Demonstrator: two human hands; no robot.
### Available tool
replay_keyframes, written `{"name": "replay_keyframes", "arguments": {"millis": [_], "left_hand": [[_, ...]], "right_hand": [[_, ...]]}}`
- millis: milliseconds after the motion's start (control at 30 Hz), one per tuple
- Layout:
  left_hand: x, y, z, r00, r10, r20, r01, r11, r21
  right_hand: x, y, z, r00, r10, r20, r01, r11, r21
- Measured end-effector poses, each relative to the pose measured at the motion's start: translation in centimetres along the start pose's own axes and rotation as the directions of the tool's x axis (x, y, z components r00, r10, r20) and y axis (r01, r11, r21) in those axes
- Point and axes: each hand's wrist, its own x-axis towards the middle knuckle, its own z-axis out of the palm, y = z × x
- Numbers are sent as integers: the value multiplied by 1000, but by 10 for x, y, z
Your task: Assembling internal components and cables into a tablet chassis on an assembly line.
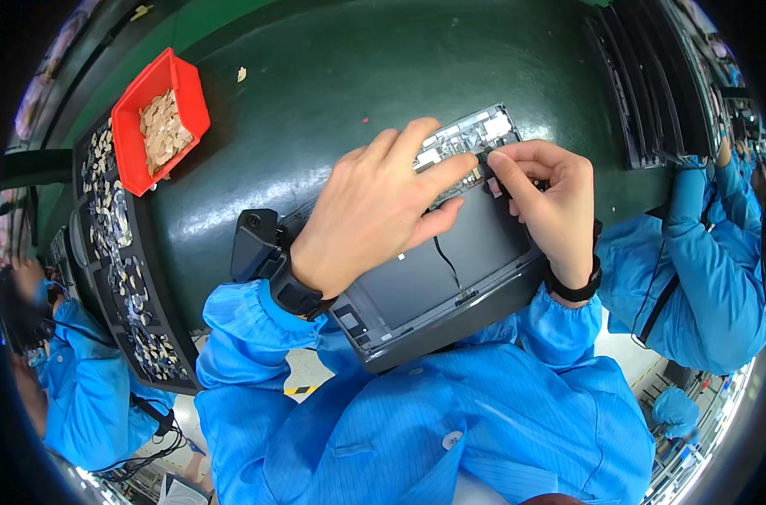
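An opened laptop base lies tilted at the table's near edge, its grey inner shell facing up. Along its far side runs a circuit board with silver and white parts, partly covered by my hands. My left hand rests across the board and shell, fingers spread, with its index fingertip beside my right fingertips. My right hand pinches thumb and index finger together at the board's right part, by a small black piece; what they grip is hidden. A thin black cable crosses the shell toward the near edge.
A red bin of beige pieces stands at the far left on the dark green table. Beside it is a black compartment tray of small pieces. Dark panels stand racked at the far right. Blue-clad people work on both sides.
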Motion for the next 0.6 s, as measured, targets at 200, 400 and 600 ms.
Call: {"name": "replay_keyframes", "arguments": {"millis": [200,400,600], "left_hand": [[-1,-1,-1,999,10,-44,-10,1000,-1],[-2,2,-4,1000,-1,-24,1,1000,18],[-1,3,-4,1000,2,-22,-2,1000,6]], "right_hand": [[1,5,5,997,-68,29,69,998,-9],[1,3,6,996,-87,28,89,995,-47],[1,8,5,995,-91,38,93,994,-49]]}}
